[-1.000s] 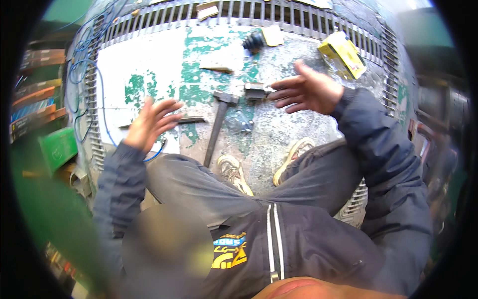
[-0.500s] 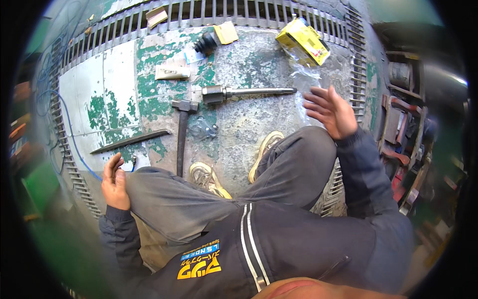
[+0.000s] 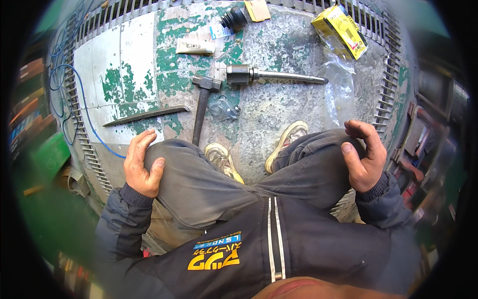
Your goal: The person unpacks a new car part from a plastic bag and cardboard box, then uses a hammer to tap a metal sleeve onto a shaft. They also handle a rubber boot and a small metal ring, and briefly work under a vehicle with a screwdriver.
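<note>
My left hand (image 3: 142, 167) rests on my left knee, fingers spread, holding nothing. My right hand (image 3: 364, 155) lies on my right knee with the fingers curled and apart, also holding nothing. In front of my feet, on a worn metal surface with flaking green paint (image 3: 279, 104), lie a hammer (image 3: 201, 107), a steel shaft with a thick joint end (image 3: 271, 75) and a long flat dark metal bar (image 3: 147, 115). A crumpled clear plastic piece (image 3: 224, 108) lies beside the hammer handle.
Farther off lie a black rubber boot (image 3: 233, 20), a white tube (image 3: 195, 46), a piece of cardboard (image 3: 258, 9), a yellow box (image 3: 340, 30) and a clear plastic bag (image 3: 341, 82). A blue cable (image 3: 82, 107) loops at the left. Metal grating (image 3: 391, 94) rims the surface.
Both hands have drawn back from the surface onto my knees. The view has shifted, so the tools now lie farther ahead of me.
</note>
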`<state>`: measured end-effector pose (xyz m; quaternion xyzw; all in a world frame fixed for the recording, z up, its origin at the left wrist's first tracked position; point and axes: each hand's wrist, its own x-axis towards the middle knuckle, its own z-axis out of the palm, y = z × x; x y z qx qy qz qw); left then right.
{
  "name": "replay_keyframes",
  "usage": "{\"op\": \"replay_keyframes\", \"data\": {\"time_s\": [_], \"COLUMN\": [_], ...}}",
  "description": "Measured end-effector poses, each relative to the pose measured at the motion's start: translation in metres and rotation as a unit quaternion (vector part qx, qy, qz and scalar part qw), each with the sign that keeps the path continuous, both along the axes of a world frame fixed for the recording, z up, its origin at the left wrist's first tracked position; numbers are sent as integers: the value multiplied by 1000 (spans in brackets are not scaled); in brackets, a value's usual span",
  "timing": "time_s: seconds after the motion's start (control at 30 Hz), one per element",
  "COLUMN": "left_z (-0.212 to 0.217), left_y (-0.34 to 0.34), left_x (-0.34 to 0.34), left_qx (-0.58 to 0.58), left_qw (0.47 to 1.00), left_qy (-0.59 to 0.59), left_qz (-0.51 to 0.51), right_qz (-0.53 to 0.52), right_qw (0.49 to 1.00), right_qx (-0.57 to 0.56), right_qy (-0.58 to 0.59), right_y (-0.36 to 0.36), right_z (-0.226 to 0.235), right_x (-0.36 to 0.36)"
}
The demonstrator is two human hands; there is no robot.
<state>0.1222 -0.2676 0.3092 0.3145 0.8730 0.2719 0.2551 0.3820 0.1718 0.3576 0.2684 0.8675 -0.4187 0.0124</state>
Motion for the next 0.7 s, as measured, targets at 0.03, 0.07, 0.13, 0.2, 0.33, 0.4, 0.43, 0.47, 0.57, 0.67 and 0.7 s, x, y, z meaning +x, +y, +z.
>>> {"op": "replay_keyframes", "data": {"time_s": [0.03, 0.07, 0.13, 0.2, 0.33, 0.4, 0.43, 0.47, 0.57, 0.67, 0.7], "left_z": [0, -1, -3, -4, -7, -8, -7, -5, 6, 24, 29], "left_y": [2, 4, 7, 12, 28, 39, 44, 49, 67, 86, 94], "left_x": [0, 1, 1, 0, -3, -5, -5, -5, -1, 5, 6], "left_qx": [8, 14, 21, 20, 18, 23, 17, 12, 3, -50, -67], "left_qw": [1000, 1000, 1000, 999, 999, 999, 999, 999, 998, 994, 992], "left_qy": [-1, -2, 2, 10, 8, 0, -8, -5, -36, -57, -52], "left_qz": [1, 3, -6, -26, -45, -43, -37, -43, -58, -79, -93], "right_qz": [-5, -8, 0, 8, 28, 25, 21, 23, 22, -6, -1], "right_qw": [1000, 1000, 1000, 1000, 999, 999, 1000, 1000, 1000, 998, 999], "right_qx": [-1, 0, -2, 6, 15, 19, 9, -1, -21, -54, -54], "right_qy": [4, 3, 5, 4, 4, 2, -9, 5, 9, 7, 2], "right_y": [-1, -1, 1, 4, 11, 12, 13, 14, 18, 28, 32], "right_z": [0, 0, -1, -1, 1, 4, 8, 10, 19, 25, 25], "right_x": [1, 2, 5, 6, 6, 5, 5, 5, 4, 6, 8]}}
